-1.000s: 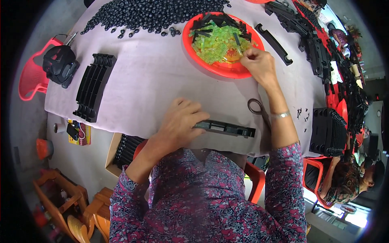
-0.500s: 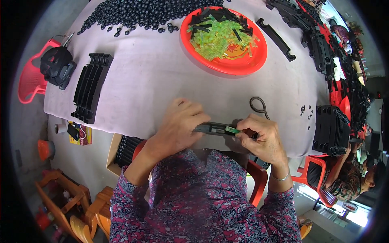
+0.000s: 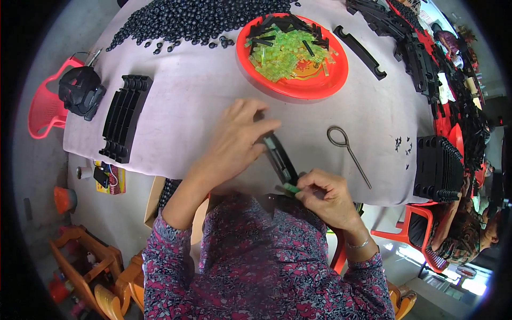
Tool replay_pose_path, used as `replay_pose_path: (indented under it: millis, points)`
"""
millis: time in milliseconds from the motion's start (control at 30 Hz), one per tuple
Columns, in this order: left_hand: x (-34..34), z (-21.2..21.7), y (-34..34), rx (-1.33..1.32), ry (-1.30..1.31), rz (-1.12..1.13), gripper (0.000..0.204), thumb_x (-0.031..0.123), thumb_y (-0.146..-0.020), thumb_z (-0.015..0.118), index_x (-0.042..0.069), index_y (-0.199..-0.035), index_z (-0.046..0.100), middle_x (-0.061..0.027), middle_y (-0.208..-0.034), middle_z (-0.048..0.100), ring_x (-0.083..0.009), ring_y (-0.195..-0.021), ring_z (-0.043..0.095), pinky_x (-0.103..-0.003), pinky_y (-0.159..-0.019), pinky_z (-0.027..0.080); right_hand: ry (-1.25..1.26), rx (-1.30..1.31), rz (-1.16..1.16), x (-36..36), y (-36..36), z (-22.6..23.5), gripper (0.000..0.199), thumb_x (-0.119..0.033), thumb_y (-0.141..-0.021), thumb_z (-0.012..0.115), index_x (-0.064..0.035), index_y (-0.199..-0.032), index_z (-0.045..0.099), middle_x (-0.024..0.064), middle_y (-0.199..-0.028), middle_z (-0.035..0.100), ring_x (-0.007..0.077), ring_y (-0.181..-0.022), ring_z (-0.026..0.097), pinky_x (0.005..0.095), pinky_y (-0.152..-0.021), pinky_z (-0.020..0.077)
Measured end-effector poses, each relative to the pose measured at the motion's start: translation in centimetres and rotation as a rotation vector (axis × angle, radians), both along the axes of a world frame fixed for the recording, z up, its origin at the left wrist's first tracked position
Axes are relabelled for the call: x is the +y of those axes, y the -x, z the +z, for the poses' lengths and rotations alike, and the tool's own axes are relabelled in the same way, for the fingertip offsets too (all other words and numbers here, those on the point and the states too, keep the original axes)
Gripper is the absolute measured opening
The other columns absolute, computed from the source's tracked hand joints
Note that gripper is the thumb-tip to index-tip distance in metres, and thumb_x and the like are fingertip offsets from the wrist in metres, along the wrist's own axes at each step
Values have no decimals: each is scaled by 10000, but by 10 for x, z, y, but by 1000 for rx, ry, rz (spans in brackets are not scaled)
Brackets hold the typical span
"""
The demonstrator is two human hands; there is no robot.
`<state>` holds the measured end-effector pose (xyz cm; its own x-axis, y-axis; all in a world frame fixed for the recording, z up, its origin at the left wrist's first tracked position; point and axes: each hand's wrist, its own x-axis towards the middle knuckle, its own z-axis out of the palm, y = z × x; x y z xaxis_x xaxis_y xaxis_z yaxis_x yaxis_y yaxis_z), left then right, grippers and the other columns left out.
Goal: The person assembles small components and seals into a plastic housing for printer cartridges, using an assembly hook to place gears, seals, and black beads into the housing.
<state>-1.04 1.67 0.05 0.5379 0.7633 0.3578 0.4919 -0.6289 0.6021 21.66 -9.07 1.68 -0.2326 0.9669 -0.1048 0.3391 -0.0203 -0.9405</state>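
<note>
My left hand (image 3: 234,141) grips the upper end of a long black plastic bar (image 3: 281,159), which now slants down to the right near the table's front edge. Small clear pieces show in the channel along the bar. At the bar's lower end, my right hand (image 3: 329,196) pinches a small green strip (image 3: 291,188) between thumb and finger. Whether the strip touches the bar, I cannot tell. To the right lies a metal rod with a looped end (image 3: 349,154). Beyond my hands stands a red plate (image 3: 325,90) with green clear strips (image 3: 285,56) and black strips on it.
A heap of round black beads (image 3: 186,21) lies at the far left. Ribbed black parts (image 3: 125,120) stand left, and a stack of black bars (image 3: 438,168) stands right. One black bar (image 3: 360,52) lies by the plate. A person (image 3: 461,234) sits at the right.
The bar has swung from nearly level to a steep slant, its left end going up with my left hand. My right hand has moved down and left with the green strip, uncovering the rod.
</note>
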Motion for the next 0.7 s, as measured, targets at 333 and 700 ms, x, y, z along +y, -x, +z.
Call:
replay_pose_path:
  millis: [333,700]
  points:
    - [-45,-13,-14,-276,281,117,577,55,-758,765,-2,-1287,543,-124,-1069,567,-249,-912,611,-342,-721,511,120,415,130,-11,12,-3,106,42,-838,674,3,-934,652,-2,-808,591,62,-743,545,230,-654,438]
    - [-74,-2,-46,34,96,213,525,134,-694,743,15,-1173,563,-150,-958,547,-345,-897,563,-434,-734,456,-274,-46,-161,6,-17,15,139,45,-812,686,14,-946,668,75,-850,631,169,-778,619,289,-695,488]
